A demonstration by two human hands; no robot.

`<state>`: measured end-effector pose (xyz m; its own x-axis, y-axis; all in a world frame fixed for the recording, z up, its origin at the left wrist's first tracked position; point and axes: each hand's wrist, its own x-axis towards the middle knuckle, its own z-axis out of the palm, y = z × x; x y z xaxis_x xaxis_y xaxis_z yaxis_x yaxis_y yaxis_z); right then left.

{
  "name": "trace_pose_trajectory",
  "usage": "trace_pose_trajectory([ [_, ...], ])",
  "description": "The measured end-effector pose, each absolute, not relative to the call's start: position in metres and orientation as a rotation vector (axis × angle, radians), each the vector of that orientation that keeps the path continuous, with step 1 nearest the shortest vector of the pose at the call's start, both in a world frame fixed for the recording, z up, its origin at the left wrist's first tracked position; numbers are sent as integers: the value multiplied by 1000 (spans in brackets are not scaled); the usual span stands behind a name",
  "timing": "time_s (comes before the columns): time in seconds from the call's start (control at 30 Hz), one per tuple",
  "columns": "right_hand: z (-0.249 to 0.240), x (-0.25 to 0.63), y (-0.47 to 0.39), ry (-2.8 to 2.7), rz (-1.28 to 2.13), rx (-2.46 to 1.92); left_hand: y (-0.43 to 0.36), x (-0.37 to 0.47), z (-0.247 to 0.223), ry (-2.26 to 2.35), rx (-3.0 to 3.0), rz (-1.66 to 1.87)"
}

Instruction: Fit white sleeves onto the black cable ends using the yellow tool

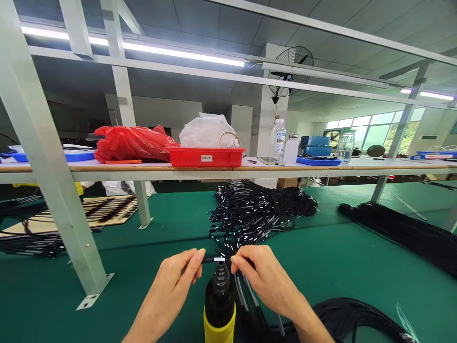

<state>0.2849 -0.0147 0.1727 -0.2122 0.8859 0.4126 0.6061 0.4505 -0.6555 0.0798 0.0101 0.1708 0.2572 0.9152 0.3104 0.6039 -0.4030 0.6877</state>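
Hands (176, 286) pinching black cable (210, 260), red bin (228, 158), label (206, 158) seemingly Chinese

From my head, the single view looks forward and down over the green bench (178, 219), my left hand (178, 281) and right hand (266, 271) close below centre, ceiling (200, 19) at the top.
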Motion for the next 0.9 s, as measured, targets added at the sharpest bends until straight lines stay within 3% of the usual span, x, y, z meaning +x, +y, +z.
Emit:
trace_pose_trajectory([
  [0.9, 169, 286, -11, -1775, 529, -1204, 4, 79, 174, 1314, 2163, 1072],
])
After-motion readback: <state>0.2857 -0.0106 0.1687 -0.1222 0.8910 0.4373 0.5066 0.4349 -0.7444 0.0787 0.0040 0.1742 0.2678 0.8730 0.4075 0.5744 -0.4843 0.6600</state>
